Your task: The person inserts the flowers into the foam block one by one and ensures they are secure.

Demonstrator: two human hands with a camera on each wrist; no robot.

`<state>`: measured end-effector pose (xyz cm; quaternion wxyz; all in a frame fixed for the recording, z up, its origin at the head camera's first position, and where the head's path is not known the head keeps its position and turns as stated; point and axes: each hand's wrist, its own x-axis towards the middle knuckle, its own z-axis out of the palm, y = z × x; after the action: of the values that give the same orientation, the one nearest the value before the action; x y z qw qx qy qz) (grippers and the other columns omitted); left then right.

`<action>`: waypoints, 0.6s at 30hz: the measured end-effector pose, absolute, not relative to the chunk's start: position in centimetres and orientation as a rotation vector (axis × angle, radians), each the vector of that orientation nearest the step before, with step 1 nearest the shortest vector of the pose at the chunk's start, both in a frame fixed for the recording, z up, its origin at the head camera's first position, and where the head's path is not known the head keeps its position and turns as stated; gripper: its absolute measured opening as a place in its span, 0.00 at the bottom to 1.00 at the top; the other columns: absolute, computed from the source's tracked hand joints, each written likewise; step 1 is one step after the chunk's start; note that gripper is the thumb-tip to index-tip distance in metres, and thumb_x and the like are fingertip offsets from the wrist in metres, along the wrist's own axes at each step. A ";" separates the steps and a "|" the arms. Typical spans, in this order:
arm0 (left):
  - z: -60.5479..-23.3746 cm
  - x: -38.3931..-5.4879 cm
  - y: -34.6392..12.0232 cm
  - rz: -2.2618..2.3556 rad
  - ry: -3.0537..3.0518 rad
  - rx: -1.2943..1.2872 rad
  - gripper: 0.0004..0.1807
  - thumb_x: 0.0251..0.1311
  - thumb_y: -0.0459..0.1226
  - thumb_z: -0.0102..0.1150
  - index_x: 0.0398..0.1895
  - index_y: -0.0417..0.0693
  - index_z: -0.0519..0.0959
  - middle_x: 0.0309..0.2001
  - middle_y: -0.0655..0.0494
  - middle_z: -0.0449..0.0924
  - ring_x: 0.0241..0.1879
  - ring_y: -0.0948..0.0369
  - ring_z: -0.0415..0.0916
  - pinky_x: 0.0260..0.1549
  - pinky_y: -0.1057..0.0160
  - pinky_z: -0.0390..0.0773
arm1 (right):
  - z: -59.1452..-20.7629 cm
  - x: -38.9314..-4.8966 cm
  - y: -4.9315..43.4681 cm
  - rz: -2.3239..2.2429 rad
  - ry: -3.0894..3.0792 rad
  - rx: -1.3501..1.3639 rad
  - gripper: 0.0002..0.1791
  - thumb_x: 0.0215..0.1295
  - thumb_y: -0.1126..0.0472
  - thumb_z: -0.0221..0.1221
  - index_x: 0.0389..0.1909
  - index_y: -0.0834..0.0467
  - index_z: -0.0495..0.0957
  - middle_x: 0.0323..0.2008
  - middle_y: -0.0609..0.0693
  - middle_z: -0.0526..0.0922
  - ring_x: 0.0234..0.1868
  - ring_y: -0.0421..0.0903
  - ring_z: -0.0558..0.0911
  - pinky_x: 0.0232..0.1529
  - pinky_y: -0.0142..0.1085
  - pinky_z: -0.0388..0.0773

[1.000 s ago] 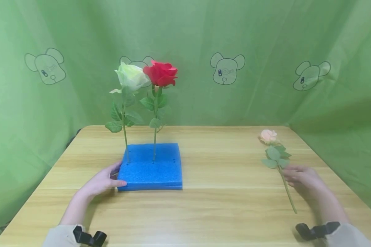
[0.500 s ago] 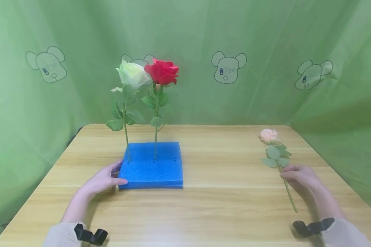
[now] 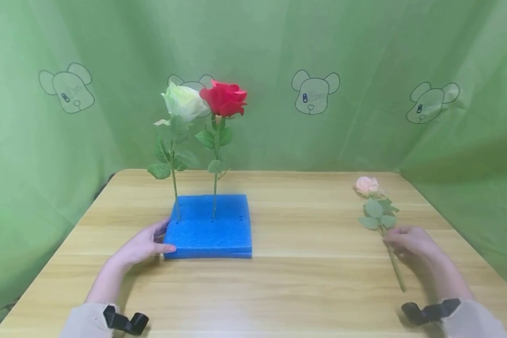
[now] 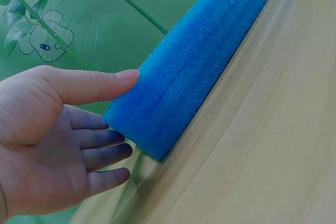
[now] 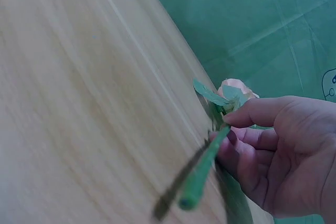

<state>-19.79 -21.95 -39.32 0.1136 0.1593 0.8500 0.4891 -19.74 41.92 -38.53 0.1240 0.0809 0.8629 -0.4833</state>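
On the table's left half lies a blue foam block [image 3: 209, 237] with small holes in its top. A white rose [image 3: 185, 102] and a red rose [image 3: 225, 99] stand upright in it by their stems. My left hand [image 3: 142, 244] touches the block's left front corner, thumb laid on the front edge. In the left wrist view the fingers [image 4: 107, 158] extend fairly straight beside the block [image 4: 168, 77]. At the right, my right hand [image 3: 411, 241] pinches the stem of a pale pink rose [image 3: 366, 186] below its leaves. The right wrist view shows thumb and fingers on the green stem [image 5: 202, 174].
The wooden table [image 3: 304, 281] reaches back to a green curtain [image 3: 262, 42] printed with bear faces. Black wrist mounts [image 3: 124, 321] sit on both sleeves. The tall roses rise well above the block.
My right hand has moved in from beside the pink rose's stem and now pinches it. The left hand stays at the block's corner; the whole view has shifted slightly.
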 end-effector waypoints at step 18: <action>-39.4 -19.9 -22.0 1.434 2.489 0.469 0.51 0.52 0.40 0.65 0.68 0.26 0.42 0.67 0.28 0.45 0.65 0.35 0.48 0.62 0.41 0.51 | -38.2 -19.9 41.2 -1.667 2.290 -0.118 0.22 0.71 0.63 0.46 0.49 0.82 0.59 0.36 0.57 0.82 0.36 0.47 0.83 0.39 0.36 0.81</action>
<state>-19.90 -21.99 -39.41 0.1151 0.1600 0.8495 0.4894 -19.93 41.23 -38.23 0.1526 -0.0412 0.7982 -0.5812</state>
